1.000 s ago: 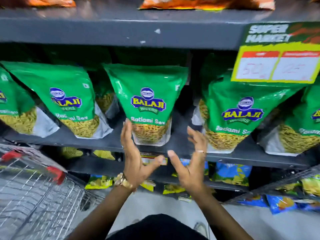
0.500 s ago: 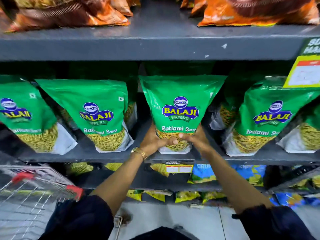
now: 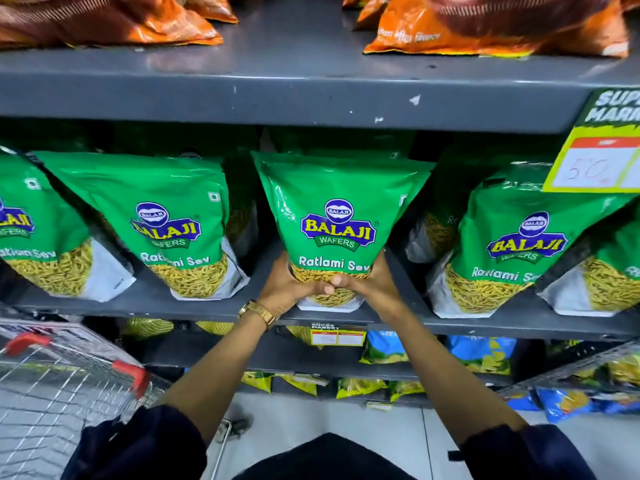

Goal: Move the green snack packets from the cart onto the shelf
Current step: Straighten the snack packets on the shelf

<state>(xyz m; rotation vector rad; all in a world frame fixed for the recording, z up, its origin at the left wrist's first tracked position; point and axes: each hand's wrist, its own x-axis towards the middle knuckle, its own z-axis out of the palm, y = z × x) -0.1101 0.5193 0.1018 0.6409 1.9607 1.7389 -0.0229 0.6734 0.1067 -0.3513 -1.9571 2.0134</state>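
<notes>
Both hands have closed in since a second ago, when they hovered spread and empty below the shelf; now they are clamped together on the base of the middle green packet (image 3: 337, 223). The left hand (image 3: 289, 289) wraps the lower left corner and the right hand (image 3: 372, 284) the lower right, thumbs meeting across the clear window where the yellow sev shows. The packet stands upright on the grey shelf (image 3: 214, 308), its bottom edge at or just above the board (the hands hide the contact, so whether it bears its full weight cannot be told).

As for progress, much appears done: a second green packet (image 3: 162, 223) stands to the left, another (image 3: 512, 244) to the right, and more are cut off at both edges of the view, with further ones behind in the dark. The row looks nearly filled. The wire cart (image 3: 62, 386) sits at the lower left, and the part of its basket that is visible shows no green packets, though most of it lies out of view, so how many remain cannot be judged. What seems left here is to settle this packet square in its gap and let go.
</notes>
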